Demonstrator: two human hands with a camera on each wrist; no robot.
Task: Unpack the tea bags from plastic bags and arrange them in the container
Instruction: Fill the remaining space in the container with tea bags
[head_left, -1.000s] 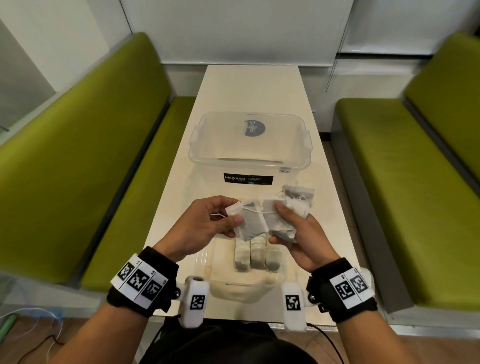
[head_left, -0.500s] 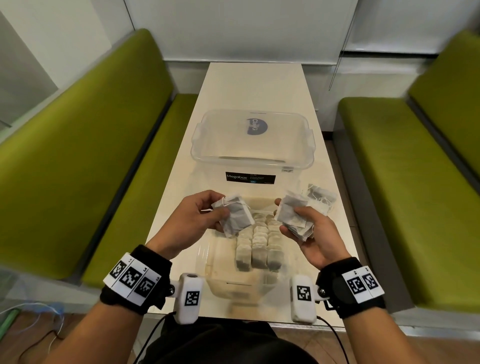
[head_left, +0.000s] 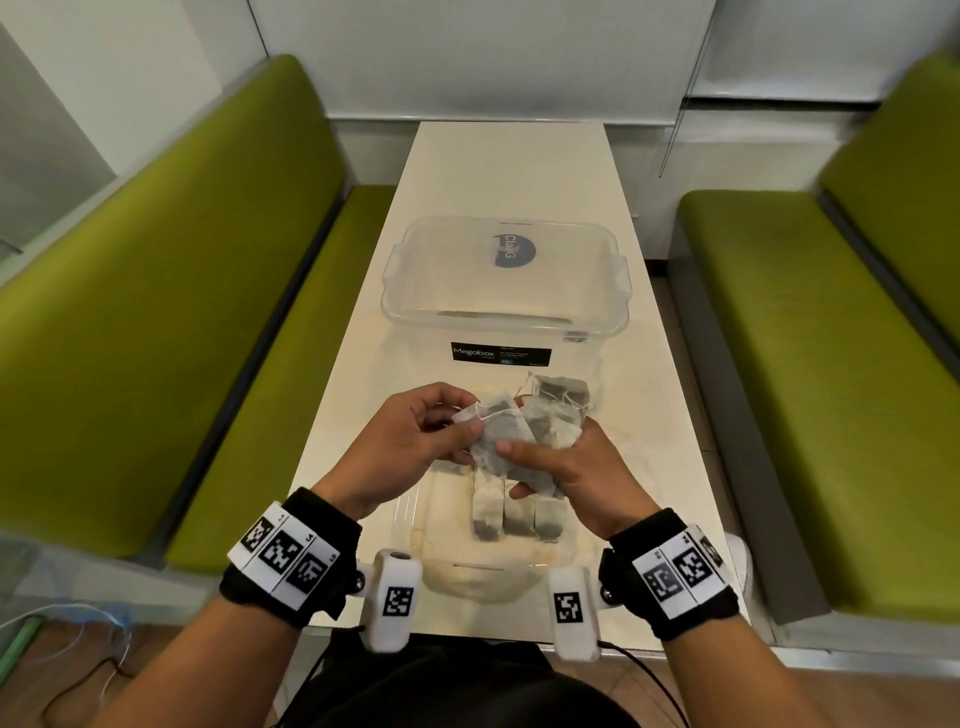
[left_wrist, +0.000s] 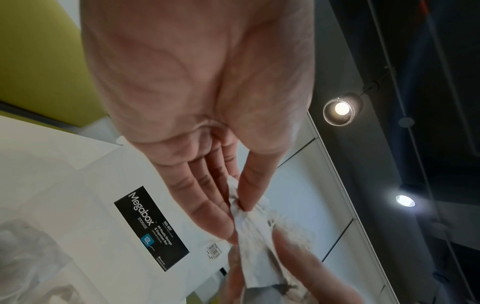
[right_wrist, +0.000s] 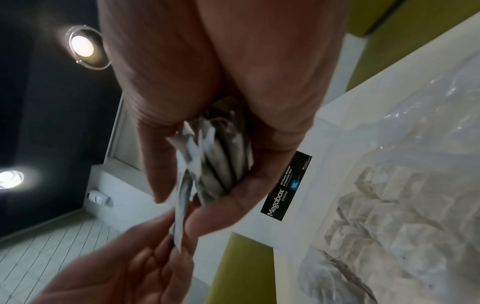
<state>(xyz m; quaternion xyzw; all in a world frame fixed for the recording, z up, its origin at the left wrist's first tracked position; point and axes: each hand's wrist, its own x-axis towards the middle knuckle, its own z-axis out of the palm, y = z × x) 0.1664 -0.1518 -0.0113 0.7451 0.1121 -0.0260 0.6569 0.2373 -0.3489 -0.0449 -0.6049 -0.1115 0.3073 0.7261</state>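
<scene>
While the left hand (head_left: 415, 436) pinches the top corner of one tea bag (head_left: 493, 441) between thumb and forefinger, its other fingers (left_wrist: 205, 197) lie loosely extended beside the pinch, as the left wrist view shows. Touching that same tea bag from the other side, the right hand (head_left: 576, 467) has its thumb pressed on the bag's lower face, and its fingers (right_wrist: 233, 197) are curled under a bundle of tea bags (head_left: 553, 428) packed edge to edge in the palm; the right wrist view shows several grey bags stacked there, clamped between thumb and fingers. Both hands meet in the air, with the single bag bridging them. Directly below the fingers sits a small clear container (head_left: 441, 540) on the worktop (head_left: 363, 405), holding a row of tea bags standing side by side (head_left: 511, 514). Just beyond the right fingertips, more tea bags (head_left: 563, 389) with white strings lie loose, and crumpled clear plastic (right_wrist: 415, 127) lies on the worktop beside them. Farther out from the fingers stands a large clear storage box (head_left: 504, 306) with a black label reading Megabox on its near wall and its lid on top. Green benches (head_left: 182, 312) flank the worktop on either side.
</scene>
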